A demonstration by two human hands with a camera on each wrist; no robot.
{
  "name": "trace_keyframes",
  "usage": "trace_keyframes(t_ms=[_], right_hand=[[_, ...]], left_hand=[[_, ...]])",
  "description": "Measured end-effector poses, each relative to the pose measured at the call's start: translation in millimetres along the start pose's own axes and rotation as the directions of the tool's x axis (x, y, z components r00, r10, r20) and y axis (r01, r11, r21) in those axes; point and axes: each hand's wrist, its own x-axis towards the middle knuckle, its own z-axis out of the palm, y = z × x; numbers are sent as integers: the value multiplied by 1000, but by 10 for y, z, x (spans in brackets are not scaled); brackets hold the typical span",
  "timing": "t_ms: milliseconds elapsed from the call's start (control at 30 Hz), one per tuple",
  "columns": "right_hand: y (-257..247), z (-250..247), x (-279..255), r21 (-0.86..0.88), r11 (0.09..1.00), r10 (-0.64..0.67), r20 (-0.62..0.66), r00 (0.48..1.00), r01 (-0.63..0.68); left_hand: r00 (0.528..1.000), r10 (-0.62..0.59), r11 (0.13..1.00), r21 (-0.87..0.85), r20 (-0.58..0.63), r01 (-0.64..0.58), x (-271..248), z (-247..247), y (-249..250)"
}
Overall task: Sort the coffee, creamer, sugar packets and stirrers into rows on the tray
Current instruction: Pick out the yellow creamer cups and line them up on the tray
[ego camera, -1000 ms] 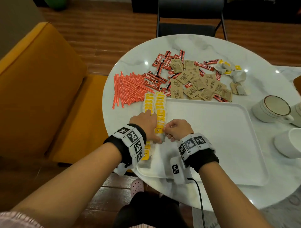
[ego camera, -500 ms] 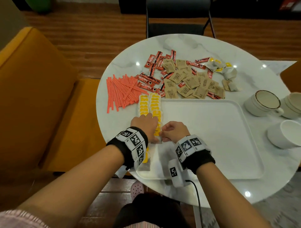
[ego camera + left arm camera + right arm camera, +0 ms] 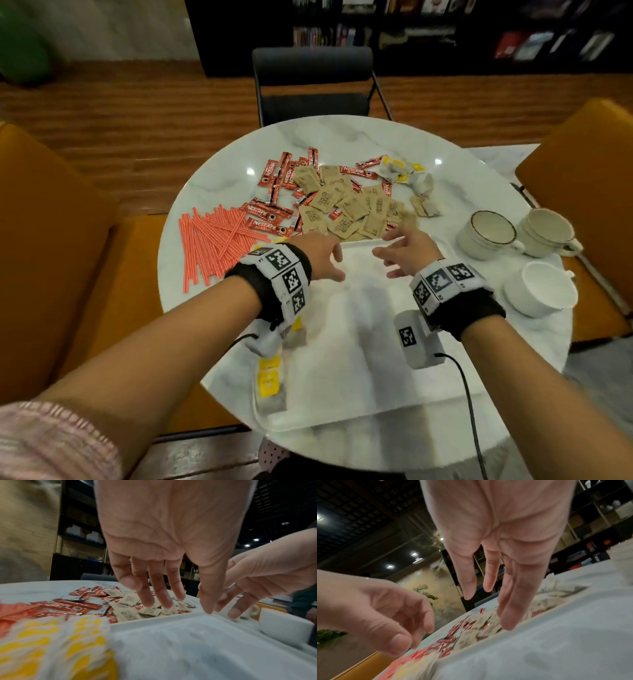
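My left hand (image 3: 331, 261) and right hand (image 3: 388, 255) hover side by side over the far edge of the white tray (image 3: 359, 346). Both are empty, with fingers spread and relaxed. Just beyond their fingertips lies a pile of brown sugar packets (image 3: 356, 209) mixed with red coffee sticks (image 3: 270, 219). Orange stirrers (image 3: 212, 240) lie in a heap to the left. Yellow creamer packets (image 3: 269, 375) sit in rows along the tray's left side, mostly hidden under my left forearm. The left wrist view shows the left hand (image 3: 171, 601) above the tray rim (image 3: 150, 619), with the creamer rows (image 3: 51, 642) blurred.
More creamer packets (image 3: 400, 169) lie loose at the far side of the round marble table (image 3: 342, 137). Three white cups (image 3: 489, 233) (image 3: 548, 233) (image 3: 541, 287) stand to the right of the tray. A dark chair (image 3: 311, 85) faces me; orange seats flank the table.
Both hands have let go of the creamer rows and moved forward to the tray's far edge, fingers now spread. The head view has tilted up.
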Motion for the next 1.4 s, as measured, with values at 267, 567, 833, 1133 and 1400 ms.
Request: trace_keyframes(t_ms=[267,567,833,1133,1400], right_hand=[[-312,-735,1091,-87,994,56,-76,996,-63],[-400,-1175,2149,-684,727,114,40,993,-56],[-428,-1223,2669,-890,411,60,242,968,197],[-392,-1191,2896,-863,439,52,303,952,250],[-306,-1102,3091,-753,603,57,368,928,261]], left_hand=[[999,-32,969,-243,0,31,907,-376,311],[963,-231,947,-260,-137,190,2030,-781,501],[898,-435,875,-265,-60,405,2783,-728,588],[845,-529,817,-320,-83,480,3209,-732,874],[936,-338,935,-155,-102,320,3263,-736,978]])
